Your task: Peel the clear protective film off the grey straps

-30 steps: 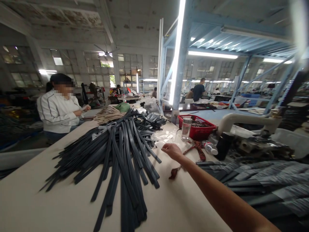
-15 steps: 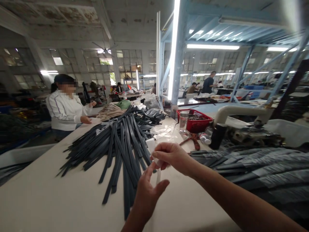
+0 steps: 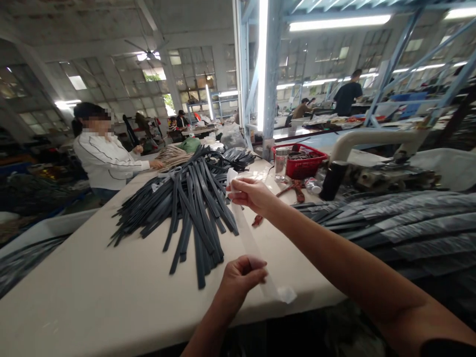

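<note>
My right hand (image 3: 251, 194) pinches the upper end of a long translucent plastic sleeve (image 3: 246, 229), above the table. The sleeve hangs down in a narrow band toward the table's front edge, its crumpled lower end at the edge. My left hand (image 3: 241, 281) closes on the sleeve's lower part, thumb and fingers pressed together. To the left of both hands lies a fanned heap of dark grey straps (image 3: 193, 213), apart from them. More dark straps, some in clear plastic, form a stack (image 3: 401, 218) beneath and beyond my right forearm.
A red basket (image 3: 310, 166), a glass jar (image 3: 281, 164), a black flask (image 3: 332, 181) and a red-brown strap (image 3: 295, 191) stand or lie behind my right hand. A sewing machine (image 3: 394, 173) is at right. A co-worker in white (image 3: 107, 158) stands across the table (image 3: 92, 277).
My right hand has moved up and away from my left, which is lower; the sleeve now stretches out between them. The co-worker's hand has reached onto the pale strips. My view has tilted down.
</note>
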A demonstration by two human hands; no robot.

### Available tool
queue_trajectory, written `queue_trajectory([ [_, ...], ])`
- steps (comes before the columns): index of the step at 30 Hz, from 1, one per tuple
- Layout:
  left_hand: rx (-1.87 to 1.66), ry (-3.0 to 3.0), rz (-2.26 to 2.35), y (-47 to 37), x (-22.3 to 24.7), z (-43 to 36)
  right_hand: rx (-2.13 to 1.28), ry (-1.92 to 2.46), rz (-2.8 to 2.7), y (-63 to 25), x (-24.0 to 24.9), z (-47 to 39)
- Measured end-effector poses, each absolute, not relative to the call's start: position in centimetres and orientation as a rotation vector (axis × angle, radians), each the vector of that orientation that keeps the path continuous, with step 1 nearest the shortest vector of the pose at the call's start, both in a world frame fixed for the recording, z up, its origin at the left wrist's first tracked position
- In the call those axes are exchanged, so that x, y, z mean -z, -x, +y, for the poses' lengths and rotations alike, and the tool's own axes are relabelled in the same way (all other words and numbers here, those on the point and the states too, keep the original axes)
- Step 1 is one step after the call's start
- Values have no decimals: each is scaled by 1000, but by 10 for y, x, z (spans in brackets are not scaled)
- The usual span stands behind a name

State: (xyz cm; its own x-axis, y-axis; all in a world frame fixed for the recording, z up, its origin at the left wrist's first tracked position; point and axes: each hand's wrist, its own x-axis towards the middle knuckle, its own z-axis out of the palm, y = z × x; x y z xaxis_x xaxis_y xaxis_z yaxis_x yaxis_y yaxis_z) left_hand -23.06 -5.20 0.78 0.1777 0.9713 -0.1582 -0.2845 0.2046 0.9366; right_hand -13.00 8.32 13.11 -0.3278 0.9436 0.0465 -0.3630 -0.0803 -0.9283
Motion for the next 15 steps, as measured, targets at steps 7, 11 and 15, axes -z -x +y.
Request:
queue_trajectory([
  [7, -936, -860, 998, 232, 8, -88, -1572, 710, -1029, 121, -136, 104],
  [11, -873, -826, 1046, 239, 17, -108, -1550, 719, -977, 117, -132, 109],
  [15, -834, -782, 1065, 245, 22, -124, -1548, 739, -946, 118, -124, 112],
])
